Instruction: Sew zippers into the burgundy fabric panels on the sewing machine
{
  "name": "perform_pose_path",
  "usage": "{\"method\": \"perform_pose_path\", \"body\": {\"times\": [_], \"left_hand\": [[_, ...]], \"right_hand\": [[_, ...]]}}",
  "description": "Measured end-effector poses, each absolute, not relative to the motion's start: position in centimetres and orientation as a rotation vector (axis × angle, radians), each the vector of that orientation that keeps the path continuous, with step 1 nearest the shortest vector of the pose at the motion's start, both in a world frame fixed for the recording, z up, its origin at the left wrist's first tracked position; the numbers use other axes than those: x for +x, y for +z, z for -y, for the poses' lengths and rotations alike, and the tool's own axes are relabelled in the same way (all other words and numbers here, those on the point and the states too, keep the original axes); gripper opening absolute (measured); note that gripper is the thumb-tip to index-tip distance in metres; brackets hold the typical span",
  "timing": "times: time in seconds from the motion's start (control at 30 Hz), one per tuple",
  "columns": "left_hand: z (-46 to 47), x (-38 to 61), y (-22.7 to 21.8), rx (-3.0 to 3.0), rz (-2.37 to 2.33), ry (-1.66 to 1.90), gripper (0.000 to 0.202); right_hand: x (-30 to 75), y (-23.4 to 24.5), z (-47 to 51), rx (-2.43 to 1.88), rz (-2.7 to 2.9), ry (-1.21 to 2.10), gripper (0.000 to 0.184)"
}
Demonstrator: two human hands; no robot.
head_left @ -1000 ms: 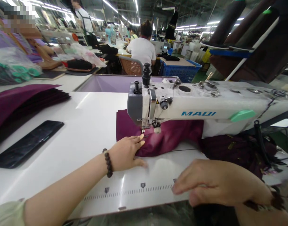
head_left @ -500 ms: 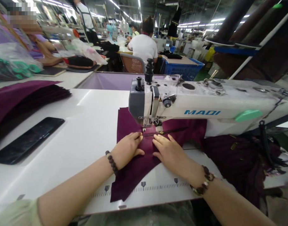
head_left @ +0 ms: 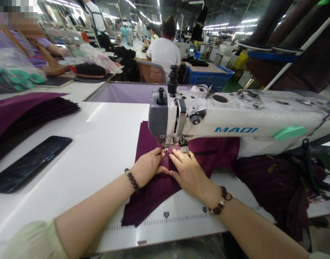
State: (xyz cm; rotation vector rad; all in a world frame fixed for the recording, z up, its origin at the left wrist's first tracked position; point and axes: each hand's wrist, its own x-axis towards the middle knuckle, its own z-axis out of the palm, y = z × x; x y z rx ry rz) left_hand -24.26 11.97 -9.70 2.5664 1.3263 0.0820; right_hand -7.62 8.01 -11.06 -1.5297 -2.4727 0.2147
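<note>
A dark purple piece of fabric [head_left: 147, 205] lies under the head of a white sewing machine [head_left: 202, 111]. My left hand [head_left: 147, 167] rests on the fabric just left of the presser foot [head_left: 166, 148], fingers stretched forward and thumb apart. Flat on the same fabric, to the right of the foot, is my right hand [head_left: 190, 174], its fingers spread. The two thumbs almost meet. A dark zipper [head_left: 205, 153] runs across the fabric to the right, partly hidden by my right fingers.
A black phone [head_left: 30, 162] and stacked purple fabric pieces [head_left: 27, 108] lie on the white table [head_left: 105, 144] at left. More purple fabric with zippers [head_left: 267, 187] is heaped at right. Beyond are a blue crate [head_left: 205, 76] and a seated person in white [head_left: 165, 52].
My right hand has slid left, closer to my left hand, covering more of the zipper. The fabric has turned slightly, its near end shifting left. The left hand has moved slightly.
</note>
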Motion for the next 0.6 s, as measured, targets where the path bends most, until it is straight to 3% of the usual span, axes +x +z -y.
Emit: {"method": "perform_pose_path", "body": {"times": [0.13,0.23,0.3,0.33,0.47,0.6], "left_hand": [[-12.2,-24.5,-9.9,2.541,-1.314,0.116,0.048],[-12.1,-24.8,-10.4,2.542,-1.316,0.179,0.050],[-12.1,-25.0,-10.6,2.547,-1.328,0.184,0.051],[-12.0,-25.0,-10.7,2.549,-1.334,0.173,0.051],[-12.0,-24.9,-10.6,2.548,-1.336,0.145,0.050],[-12.0,-24.8,-10.5,2.553,-1.340,0.114,0.051]], "right_hand": [[-7.2,-9.9,-7.8,-1.511,2.505,0.294,0.042],[-5.1,-5.1,-7.0,-1.230,2.618,0.600,0.023],[-3.1,-0.4,-6.5,-0.959,2.526,0.794,0.021],[-2.1,1.9,-6.5,-0.924,2.432,0.710,0.020],[1.4,8.5,-9.3,-1.258,2.070,-0.437,0.021],[2.6,9.9,-14.9,-1.278,2.363,-0.500,0.033]]}}
